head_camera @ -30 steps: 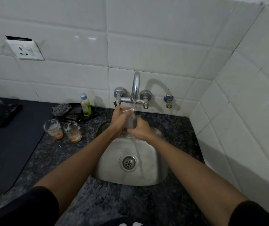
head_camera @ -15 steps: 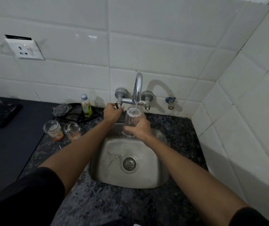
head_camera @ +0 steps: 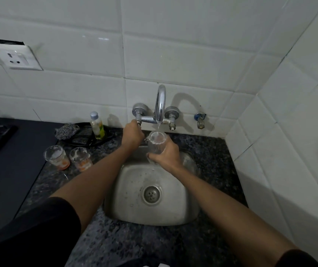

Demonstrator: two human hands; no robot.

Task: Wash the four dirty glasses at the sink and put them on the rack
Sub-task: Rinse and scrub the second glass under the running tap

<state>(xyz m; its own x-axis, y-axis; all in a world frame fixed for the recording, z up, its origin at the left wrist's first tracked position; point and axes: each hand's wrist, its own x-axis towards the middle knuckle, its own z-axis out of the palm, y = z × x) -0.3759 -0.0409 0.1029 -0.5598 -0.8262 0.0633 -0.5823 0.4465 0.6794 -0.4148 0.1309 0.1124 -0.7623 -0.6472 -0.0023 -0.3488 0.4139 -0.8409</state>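
rack unseen; tap handle (head_camera: 139, 122) hand-covered

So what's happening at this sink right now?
A person is rinsing a clear glass: the right hand holds it under the faucet over the sink, while the left hand grips the left tap handle. Two dirty glasses with orange residue stand on the counter to the left. No rack is identifiable.

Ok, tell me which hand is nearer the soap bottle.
Left. The left hand is at the tap handle, just right of the soap bottle; the right hand holds the glass farther right.
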